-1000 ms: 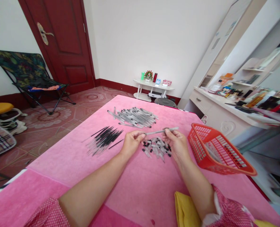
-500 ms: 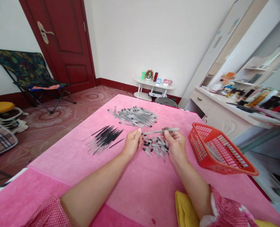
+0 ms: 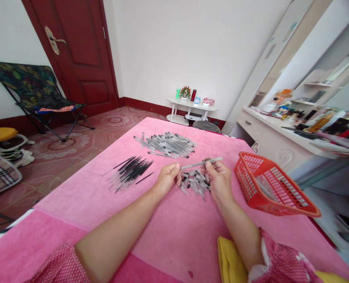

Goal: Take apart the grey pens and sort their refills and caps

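Observation:
A clear grey pen (image 3: 192,165) spans the gap between my two hands, almost level and slightly higher at its right end. My left hand (image 3: 168,175) is closed, thumb and fingers pinching the pen's left end. My right hand (image 3: 220,177) grips the pen near its other end, which sticks out past the fingers. Below the pen lies a heap of clear pen caps (image 3: 196,182) with black parts, partly hidden by my hands. Black ink refills (image 3: 134,171) are piled left of my left hand. Farther back is a pile of pen barrels (image 3: 171,144).
A red plastic basket (image 3: 274,188) with clear items inside stands right of my right hand. Pink cloth (image 3: 174,236) covers the table. Yellow fabric (image 3: 231,259) lies by my right forearm. Beyond are a folding chair (image 3: 44,90) and a cluttered dresser (image 3: 286,137).
My left hand has shifted slightly right along the pen, closer to my right hand. Less of the pen's left end shows now. The piles have stayed put.

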Demonstrator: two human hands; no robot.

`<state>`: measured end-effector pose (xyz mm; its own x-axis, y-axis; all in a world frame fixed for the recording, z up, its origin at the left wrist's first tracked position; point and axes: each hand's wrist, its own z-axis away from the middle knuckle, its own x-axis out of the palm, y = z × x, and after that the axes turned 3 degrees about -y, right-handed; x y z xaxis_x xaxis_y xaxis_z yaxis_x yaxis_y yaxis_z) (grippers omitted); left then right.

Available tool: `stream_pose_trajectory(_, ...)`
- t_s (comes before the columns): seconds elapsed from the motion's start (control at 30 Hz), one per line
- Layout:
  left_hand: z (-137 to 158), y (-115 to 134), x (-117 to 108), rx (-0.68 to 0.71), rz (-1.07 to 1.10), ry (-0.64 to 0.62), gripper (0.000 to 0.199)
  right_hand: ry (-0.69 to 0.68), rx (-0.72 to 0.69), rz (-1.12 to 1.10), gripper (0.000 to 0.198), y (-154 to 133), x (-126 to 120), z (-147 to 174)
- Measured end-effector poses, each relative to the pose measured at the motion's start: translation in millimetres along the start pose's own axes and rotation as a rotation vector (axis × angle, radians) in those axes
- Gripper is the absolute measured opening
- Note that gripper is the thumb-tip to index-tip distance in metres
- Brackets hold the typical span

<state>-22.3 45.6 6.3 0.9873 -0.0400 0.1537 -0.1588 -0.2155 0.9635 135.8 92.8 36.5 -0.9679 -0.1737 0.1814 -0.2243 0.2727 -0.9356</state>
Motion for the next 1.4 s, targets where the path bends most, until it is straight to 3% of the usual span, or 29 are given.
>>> stream_pose_trajectory(0.1, 0.5, 1.1, -0.2, -0.097, 0.094, -0.013, 0.05, -0.034, -0.054, 0.031, 0.016, -1.2, 0.5, 1.3)
stream_pose_trajectory(0.23, -0.2, 1.1, -1.9, -0.095, 0.061, 0.028, 0.059, -0.054, -0.092, 0.068, 0.016, -1.0, -0.7, 1.1)
stream_pose_trajectory(0.47, -1.8, 0.7, -1.1, 0.076, -0.112, 0.07, 0.031, 0.014, -0.034, 0.033, 0.019, -0.7, -3.4, -1.7)
stream_pose_trajectory(0.67, 2.5, 1.6, 0.8, -0.01, -0.076, -0.018, 0.052, -0.017, -0.06, 0.057, 0.018, -3.6, -1.4, -0.4)
stream_pose_trajectory(0.77, 2.4, 2.4, 0.2, -0.066, -0.046, 0.0, 0.059, -0.019, -0.056, 0.056, 0.021, -3.5, -2.4, -0.9)
stream_pose_trajectory(0.9, -0.5, 2.2, -1.3, 0.052, -0.084, 0.109, 0.035, 0.013, -0.022, 0.036, 0.024, -1.8, -5.0, -2.9)
stream_pose_trajectory(1.0, -1.3, 1.3, -1.6, 0.067, -0.145, 0.111, 0.027, 0.022, -0.014, 0.047, 0.022, -0.4, -5.6, -3.4)
stream_pose_trajectory(1.23, 0.7, -0.2, -1.4, -0.018, -0.134, 0.007, 0.059, -0.009, -0.047, 0.082, 0.02, -0.5, -3.3, -1.3)
stream_pose_trajectory(1.4, 0.4, 1.9, 0.0, 0.044, -0.153, 0.102, 0.036, 0.028, -0.004, 0.032, 0.022, -0.1, -3.7, -1.9)
